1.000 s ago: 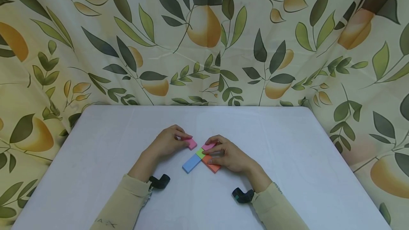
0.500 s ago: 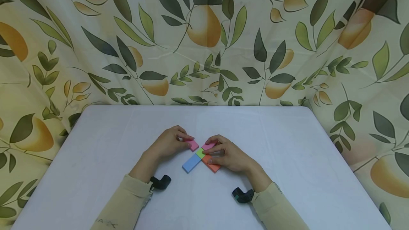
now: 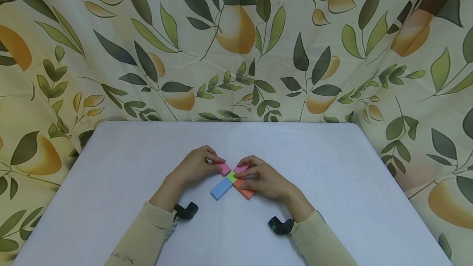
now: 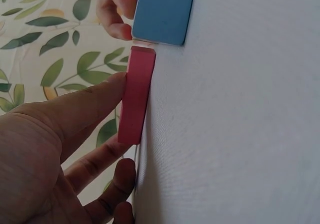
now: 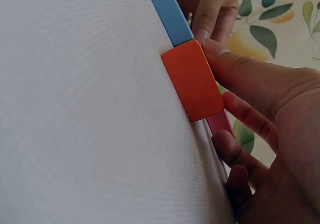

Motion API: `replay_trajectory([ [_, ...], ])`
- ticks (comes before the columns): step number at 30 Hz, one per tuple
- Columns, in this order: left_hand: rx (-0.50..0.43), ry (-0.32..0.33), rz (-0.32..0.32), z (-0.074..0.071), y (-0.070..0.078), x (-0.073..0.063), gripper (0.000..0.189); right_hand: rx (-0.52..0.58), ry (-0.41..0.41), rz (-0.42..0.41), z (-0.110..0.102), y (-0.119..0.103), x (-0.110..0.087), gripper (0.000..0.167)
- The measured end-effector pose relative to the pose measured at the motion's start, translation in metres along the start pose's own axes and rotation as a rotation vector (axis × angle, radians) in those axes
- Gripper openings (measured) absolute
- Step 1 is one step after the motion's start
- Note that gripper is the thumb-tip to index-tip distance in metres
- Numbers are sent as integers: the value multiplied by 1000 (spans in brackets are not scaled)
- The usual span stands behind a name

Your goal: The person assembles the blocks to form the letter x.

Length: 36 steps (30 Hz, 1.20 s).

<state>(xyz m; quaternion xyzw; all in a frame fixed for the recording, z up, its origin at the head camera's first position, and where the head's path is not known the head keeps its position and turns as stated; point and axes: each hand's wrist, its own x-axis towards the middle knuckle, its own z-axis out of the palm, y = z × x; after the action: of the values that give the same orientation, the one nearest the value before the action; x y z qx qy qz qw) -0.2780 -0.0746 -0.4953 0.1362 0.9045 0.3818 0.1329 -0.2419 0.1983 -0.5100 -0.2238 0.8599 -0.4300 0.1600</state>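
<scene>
My left hand (image 3: 196,162) pinches a pink block (image 3: 223,169) between thumb and fingers, beside a small green block (image 3: 230,177). In the left wrist view this pink block (image 4: 136,94) is seen edge-on, low over the white cloth. My right hand (image 3: 269,182) rests its fingertips on the joined blocks from above: thumb on an orange block (image 3: 246,193), other fingertips by the green one and a second pink block (image 3: 241,169). A blue block (image 3: 221,189) meets the green one at the front left. Fingers partly cover the orange and both pink blocks.
A white-covered table (image 3: 318,155) lies under the blocks. Behind it hangs a curtain (image 3: 236,73) printed with leaves and fruit. Each wrist carries a black camera, one at the left cuff (image 3: 186,210) and one at the right (image 3: 281,225).
My left hand has slid the pink block slightly to the right and toward me, narrowing the gap to the green block. The right hand and the other blocks have stayed put.
</scene>
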Motion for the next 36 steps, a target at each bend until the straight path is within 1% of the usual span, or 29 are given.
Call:
replay_trajectory([
  [6, 7, 1, -6, 1, 1, 0, 21, 5, -2, 3, 0, 0, 0, 29],
  [17, 8, 4, 2, 1, 1, -1, 21, 10, -2, 0, 0, 0, 0, 28],
  [28, 11, 0, 9, 4, 0, 0, 21, 8, -4, 8, 0, -1, 0, 28],
  [36, 8, -1, -1, 4, 1, 0, 20, 8, 0, 2, 0, -2, 0, 29],
])
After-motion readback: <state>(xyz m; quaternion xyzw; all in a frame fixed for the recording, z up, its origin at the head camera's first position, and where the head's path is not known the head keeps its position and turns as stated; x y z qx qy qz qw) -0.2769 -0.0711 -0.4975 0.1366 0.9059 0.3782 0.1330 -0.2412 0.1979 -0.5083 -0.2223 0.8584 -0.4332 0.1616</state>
